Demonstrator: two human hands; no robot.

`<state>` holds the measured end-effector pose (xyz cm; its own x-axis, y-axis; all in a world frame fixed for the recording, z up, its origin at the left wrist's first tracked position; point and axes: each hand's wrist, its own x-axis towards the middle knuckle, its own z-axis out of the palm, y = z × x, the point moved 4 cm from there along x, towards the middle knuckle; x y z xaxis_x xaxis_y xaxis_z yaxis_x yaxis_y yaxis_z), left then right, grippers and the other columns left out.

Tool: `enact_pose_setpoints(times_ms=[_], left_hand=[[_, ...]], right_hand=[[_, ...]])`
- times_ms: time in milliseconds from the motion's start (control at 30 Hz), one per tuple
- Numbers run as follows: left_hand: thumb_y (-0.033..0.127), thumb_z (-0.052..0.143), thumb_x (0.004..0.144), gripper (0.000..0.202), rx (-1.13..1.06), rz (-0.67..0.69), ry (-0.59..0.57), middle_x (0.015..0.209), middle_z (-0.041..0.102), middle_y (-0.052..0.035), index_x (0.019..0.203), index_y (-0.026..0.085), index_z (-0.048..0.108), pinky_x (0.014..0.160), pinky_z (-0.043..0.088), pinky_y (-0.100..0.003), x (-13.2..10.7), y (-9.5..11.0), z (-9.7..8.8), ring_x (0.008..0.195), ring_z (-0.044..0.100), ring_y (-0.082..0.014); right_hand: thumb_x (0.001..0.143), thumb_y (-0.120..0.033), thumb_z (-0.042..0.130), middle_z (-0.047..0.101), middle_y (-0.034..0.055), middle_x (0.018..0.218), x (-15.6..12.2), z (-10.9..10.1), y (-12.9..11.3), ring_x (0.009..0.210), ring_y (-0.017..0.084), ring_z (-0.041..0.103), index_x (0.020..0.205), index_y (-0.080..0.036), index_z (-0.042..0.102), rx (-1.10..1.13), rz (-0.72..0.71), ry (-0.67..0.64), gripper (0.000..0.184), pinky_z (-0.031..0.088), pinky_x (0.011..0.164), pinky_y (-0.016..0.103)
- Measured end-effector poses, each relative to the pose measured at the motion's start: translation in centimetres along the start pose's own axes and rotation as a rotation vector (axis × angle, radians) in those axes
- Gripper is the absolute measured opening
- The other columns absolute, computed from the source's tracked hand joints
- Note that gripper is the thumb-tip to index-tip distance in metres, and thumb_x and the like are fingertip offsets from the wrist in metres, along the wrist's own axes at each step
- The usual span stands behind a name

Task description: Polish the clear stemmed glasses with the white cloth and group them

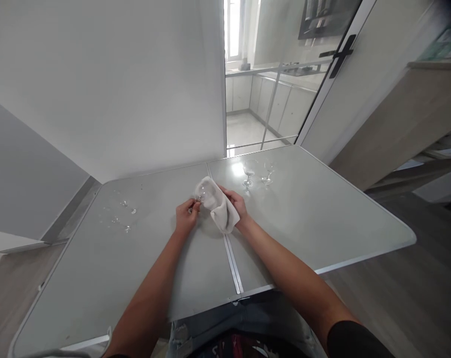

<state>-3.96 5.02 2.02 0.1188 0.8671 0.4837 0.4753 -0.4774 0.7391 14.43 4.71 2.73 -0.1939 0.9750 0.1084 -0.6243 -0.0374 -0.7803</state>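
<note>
Above the middle of the table, a clear stemmed glass [203, 191] is held tilted between my two hands. The fingers of my left hand [188, 213] pinch it at its stem or foot end. A white cloth [222, 211] lies against the bowl and hangs down in a fold. My right hand [234, 201] is closed on this cloth from the right side, with most of its fingers hidden behind it.
Two clear stemmed glasses stand upright at the back right, a left one [248, 180] and a right one [267, 176]. More clear glasses [127, 208] lie on their sides at the left. The folding table [303, 214] has a metal seam in its middle. Behind it are a white wall [135, 84] and a glass door [273, 99].
</note>
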Motion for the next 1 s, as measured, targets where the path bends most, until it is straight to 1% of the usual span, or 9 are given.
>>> enact_pose_setpoints(times_ms=[133,200,267,367,500,667,767,867,1000], left_hand=[[0.037,0.053,0.095,0.031,-0.054,-0.085,0.043,0.061,0.059,-0.0002,0.072,0.018,0.062,0.059,0.044,-0.026,0.2,-0.1,-0.2,0.056,0.053,-0.0134],[0.038,0.055,0.094,0.033,-0.037,-0.039,0.000,0.062,0.058,-0.0006,0.069,0.017,0.062,0.061,0.043,-0.026,0.2,0.3,0.0,0.059,0.052,-0.0135],[0.041,0.057,0.092,0.037,-0.042,0.003,-0.066,0.061,0.055,-0.0004,0.065,0.016,0.060,0.060,0.041,-0.026,0.1,0.7,0.4,0.059,0.049,-0.0128],[0.048,0.060,0.091,0.044,-0.154,-0.025,-0.170,0.059,0.051,0.0000,0.061,0.015,0.058,0.056,0.037,-0.025,0.0,0.8,1.0,0.057,0.044,-0.0117],[0.056,0.063,0.087,0.045,-0.460,-0.204,-0.395,0.062,0.055,-0.0010,0.072,0.014,0.066,0.052,0.034,-0.024,-0.5,0.2,2.2,0.055,0.043,-0.0113],[0.061,0.072,0.077,0.050,-0.684,-0.368,-0.602,0.059,0.054,-0.0023,0.067,0.014,0.063,0.048,0.033,-0.024,-1.4,-0.2,2.7,0.050,0.043,-0.0104],[0.064,0.077,0.069,0.053,-0.726,-0.464,-0.660,0.057,0.054,-0.0037,0.063,0.013,0.063,0.046,0.035,-0.024,-1.8,-0.3,2.7,0.049,0.044,-0.0109],[0.059,0.076,0.072,0.048,-0.671,-0.430,-0.621,0.058,0.054,-0.0024,0.064,0.013,0.063,0.047,0.035,-0.024,-1.5,-0.2,2.7,0.050,0.043,-0.0105],[0.038,0.069,0.077,0.030,-0.399,-0.168,-0.398,0.057,0.049,0.0018,0.062,0.014,0.059,0.052,0.032,-0.024,-0.7,0.0,2.3,0.054,0.039,-0.0100]], right_hand=[[0.074,-0.033,0.075,0.049,0.0057,0.152,-0.1,1.2,0.6,0.139,0.025,0.046,0.143,-0.026,0.053,-0.144,-0.165,-0.079,0.073,0.039,0.114,0.037],[0.071,-0.037,0.082,0.047,0.0090,0.153,-0.1,1.6,0.8,0.141,0.026,0.043,0.147,-0.023,0.046,-0.224,-0.213,-0.073,0.085,0.037,0.116,0.038],[0.065,-0.039,0.088,0.055,0.0113,0.144,0.0,1.6,0.9,0.133,0.027,0.049,0.146,-0.021,0.045,-0.286,-0.219,-0.039,0.093,0.040,0.113,0.038],[0.058,-0.041,0.093,0.063,0.0094,0.127,-0.1,1.2,0.7,0.118,0.026,0.056,0.135,-0.022,0.051,-0.307,-0.219,0.010,0.089,0.047,0.103,0.035],[0.055,-0.044,0.094,0.065,0.0054,0.111,-0.3,0.9,0.7,0.103,0.021,0.060,0.120,-0.023,0.057,-0.247,-0.217,0.016,0.078,0.050,0.090,0.030],[0.055,-0.054,0.092,0.066,0.0036,0.089,-0.8,1.0,1.8,0.083,0.020,0.063,0.106,-0.022,0.061,-0.096,-0.035,-0.100,0.068,0.051,0.070,0.028],[0.054,-0.048,0.094,0.066,0.0027,0.083,-1.1,1.3,1.9,0.079,0.020,0.064,0.104,-0.022,0.062,-0.031,0.004,-0.169,0.065,0.051,0.068,0.028],[0.057,-0.039,0.093,0.067,0.0012,0.084,-1.0,1.3,1.7,0.075,0.017,0.063,0.101,-0.022,0.064,-0.007,-0.043,-0.097,0.055,0.050,0.067,0.026],[0.062,-0.034,0.090,0.068,0.0005,0.086,-0.7,0.9,1.1,0.075,0.015,0.062,0.095,-0.022,0.066,-0.053,-0.161,0.160,0.043,0.050,0.069,0.026]])
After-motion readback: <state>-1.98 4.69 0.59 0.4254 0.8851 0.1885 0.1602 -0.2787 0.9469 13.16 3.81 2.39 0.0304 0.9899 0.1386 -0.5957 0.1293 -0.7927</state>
